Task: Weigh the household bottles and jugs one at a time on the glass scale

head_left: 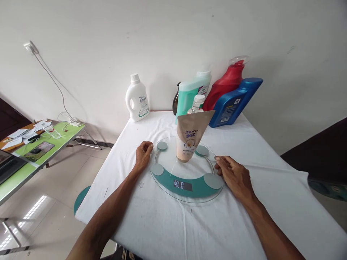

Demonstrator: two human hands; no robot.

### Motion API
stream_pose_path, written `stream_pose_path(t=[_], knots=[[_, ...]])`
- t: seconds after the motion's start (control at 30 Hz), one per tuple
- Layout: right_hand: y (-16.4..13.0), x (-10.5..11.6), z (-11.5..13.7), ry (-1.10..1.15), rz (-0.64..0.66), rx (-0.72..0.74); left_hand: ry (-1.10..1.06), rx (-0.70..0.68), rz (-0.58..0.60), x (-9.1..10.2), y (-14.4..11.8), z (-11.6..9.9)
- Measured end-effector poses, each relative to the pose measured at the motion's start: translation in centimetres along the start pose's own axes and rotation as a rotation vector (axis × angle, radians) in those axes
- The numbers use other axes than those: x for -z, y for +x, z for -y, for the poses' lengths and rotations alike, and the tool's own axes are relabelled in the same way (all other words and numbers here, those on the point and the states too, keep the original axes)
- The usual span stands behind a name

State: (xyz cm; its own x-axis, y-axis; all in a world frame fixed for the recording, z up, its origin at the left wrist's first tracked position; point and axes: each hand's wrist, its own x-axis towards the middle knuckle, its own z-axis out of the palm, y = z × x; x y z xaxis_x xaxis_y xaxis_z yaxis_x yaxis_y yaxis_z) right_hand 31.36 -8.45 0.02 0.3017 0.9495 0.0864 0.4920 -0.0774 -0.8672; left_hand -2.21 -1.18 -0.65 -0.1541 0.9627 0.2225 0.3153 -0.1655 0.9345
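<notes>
A round glass scale (187, 187) with a teal band and a lit display lies on the white-covered table (151, 224). A beige refill pouch (190, 139) stands upright on the scale's middle. My left hand (143, 154) rests with curled fingers at the scale's left rim. At the right rim lies my right hand (233, 175), fingertips touching the glass edge. Neither hand holds anything.
Along the wall stand a white bottle (137, 97), a green bottle (193, 92), a small clear bottle (197, 103), a red bottle (226, 85) and a blue jug (234, 103). A green side table (40, 153) with papers sits left. A teal stool (81, 198) shows beneath the table's left edge.
</notes>
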Motion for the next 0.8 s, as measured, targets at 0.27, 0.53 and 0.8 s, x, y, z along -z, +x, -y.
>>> stream_pose_path(t=[0.27,0.53,0.8], knots=[[0.2,-0.1,-0.1,-0.003,0.001,0.001,0.01,0.009,0.006,-0.1,0.1,0.0],[-0.1,0.0,0.5,0.001,0.011,-0.027,0.01,0.015,0.016,0.0,0.1,-0.2],[-0.1,0.0,0.7,-0.003,0.004,-0.053,-0.008,0.03,0.019,0.0,-0.1,-0.6]])
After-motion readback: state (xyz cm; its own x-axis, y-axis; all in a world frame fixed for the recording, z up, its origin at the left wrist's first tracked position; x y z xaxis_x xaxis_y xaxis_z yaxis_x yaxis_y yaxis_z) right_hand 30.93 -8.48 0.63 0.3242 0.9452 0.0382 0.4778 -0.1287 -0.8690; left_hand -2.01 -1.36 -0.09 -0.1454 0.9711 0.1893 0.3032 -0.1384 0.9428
